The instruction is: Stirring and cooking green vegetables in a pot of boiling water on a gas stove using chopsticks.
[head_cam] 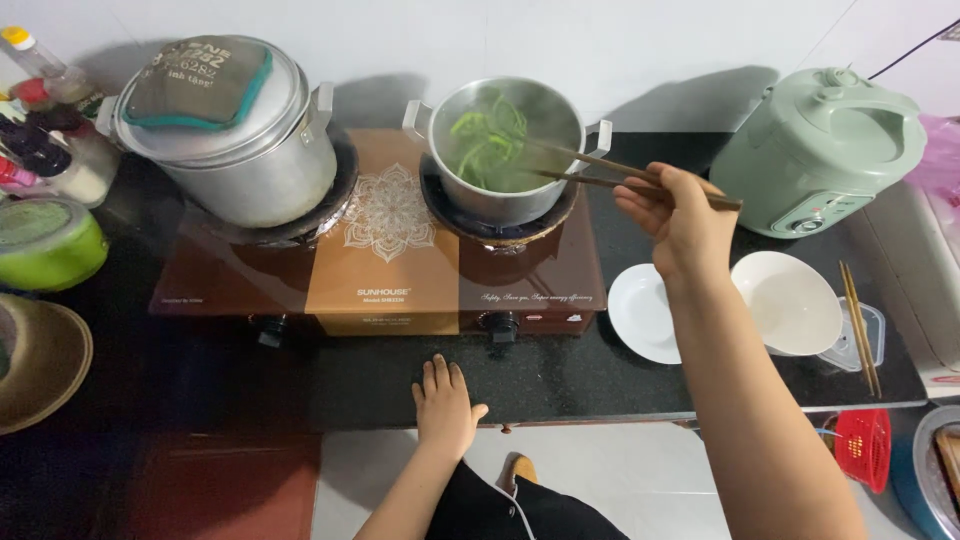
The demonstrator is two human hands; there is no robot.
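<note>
Greens [482, 140] sit in steaming water inside the small steel pot [505, 150] on the right burner of the two-burner stove [385, 250], toward the back edge of the bench [560, 375]. They look bright and limp, so the cooking seems well under way, yet none has been lifted out: the white plate [640, 315] and the white bowl [790, 300] near the bench's front right corner are both bare. The right hand [680, 215] holds a pair of chopsticks [620, 175], its fingers closed round them, the tips reaching over the rim into the greens. The left hand [445, 405] lies flat on the front edge of the bench, fingers spread, holding nothing. A second pair of chopsticks [860, 325] lies unused beside the bowl. The large lidded pot [240, 150] on the left burner stays covered, a folded cloth [200, 80] on its lid. A pale green rice cooker [820, 150] stands shut at the back right corner.
</note>
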